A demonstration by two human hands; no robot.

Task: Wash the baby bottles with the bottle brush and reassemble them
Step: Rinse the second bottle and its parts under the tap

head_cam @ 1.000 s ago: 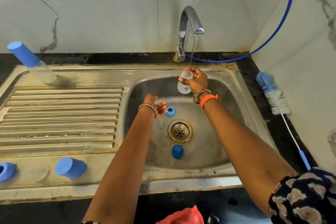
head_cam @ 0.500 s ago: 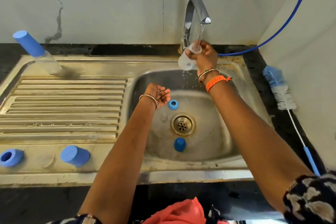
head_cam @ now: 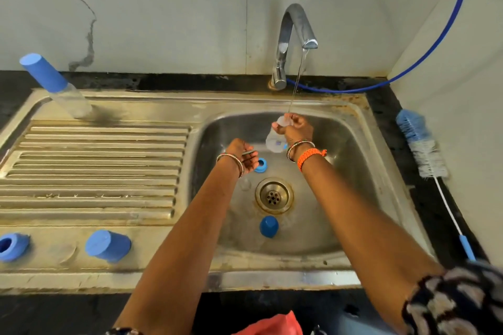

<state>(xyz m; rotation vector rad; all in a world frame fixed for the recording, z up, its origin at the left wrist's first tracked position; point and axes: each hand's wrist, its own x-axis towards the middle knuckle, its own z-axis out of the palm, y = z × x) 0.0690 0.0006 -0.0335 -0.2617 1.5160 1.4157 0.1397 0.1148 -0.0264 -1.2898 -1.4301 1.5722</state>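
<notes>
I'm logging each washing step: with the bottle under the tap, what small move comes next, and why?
Probably tip the clear bottle to pour out the rinse water: the right hand holds its mouth under the running stream, while the bottle brush lies on the counter.

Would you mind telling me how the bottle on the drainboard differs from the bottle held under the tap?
The drainboard bottle wears a blue cap; the held bottle is uncapped. The drainboard bottle stands free, while the right hand grips the held bottle with tap water running onto it. Both have clear bodies.
</notes>
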